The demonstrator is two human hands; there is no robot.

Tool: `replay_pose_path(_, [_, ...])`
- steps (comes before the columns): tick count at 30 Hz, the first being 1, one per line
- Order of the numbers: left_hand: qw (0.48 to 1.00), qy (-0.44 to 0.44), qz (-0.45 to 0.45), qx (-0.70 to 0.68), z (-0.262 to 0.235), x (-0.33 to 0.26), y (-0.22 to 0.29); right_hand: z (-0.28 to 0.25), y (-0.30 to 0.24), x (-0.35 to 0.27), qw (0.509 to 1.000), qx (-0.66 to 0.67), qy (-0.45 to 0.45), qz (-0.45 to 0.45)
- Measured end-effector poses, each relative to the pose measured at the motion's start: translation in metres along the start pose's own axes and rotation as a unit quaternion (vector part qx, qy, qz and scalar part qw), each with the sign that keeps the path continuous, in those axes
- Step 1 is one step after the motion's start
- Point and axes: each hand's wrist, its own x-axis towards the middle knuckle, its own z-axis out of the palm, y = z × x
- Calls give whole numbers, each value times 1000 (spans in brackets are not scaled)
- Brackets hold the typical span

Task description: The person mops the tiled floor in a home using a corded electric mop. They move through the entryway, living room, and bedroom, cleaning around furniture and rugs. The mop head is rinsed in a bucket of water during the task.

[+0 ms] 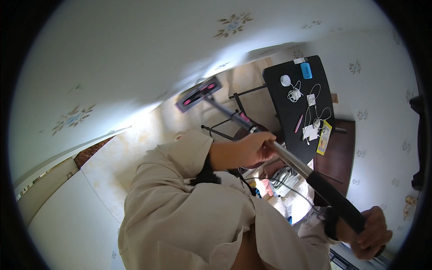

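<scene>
Silver metal gleams along the pole of a flat mop (294, 162), which slants across the view in both of the person's hands. The left hand (253, 149) is wrapped around the pole partway down, while the right hand (371, 231) is closed around the black grip at the upper end. The mop head (198, 95), grey with pink parts, is at the edge of the pale floor (167, 125), close by the flower-patterned wall (117, 67); whether it touches the wall cannot be told. Beyond the pole, a black desk (280, 96) carries white cables (294, 95), a blue case (306, 70), a pink pen (299, 123) and a yellow packet (324, 137).
</scene>
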Motion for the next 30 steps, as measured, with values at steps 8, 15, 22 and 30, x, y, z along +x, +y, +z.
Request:
replay_pose_path(8, [996, 8, 86, -21, -8, 188, 96, 38, 132, -37, 954, -225, -188, 63])
replay_pose_path(15, [992, 28, 103, 64, -71, 274, 142, 62, 240, -105, 947, -208, -222, 106])
replay_pose_path(22, [989, 21, 94, 108, -107, 325, 154, 50, 291, -151, 949, -191, -223, 112])
replay_pose_path(30, [988, -9, 147, 39, -86, 317, 127, 3, 276, -97, 919, -110, -350, 142])
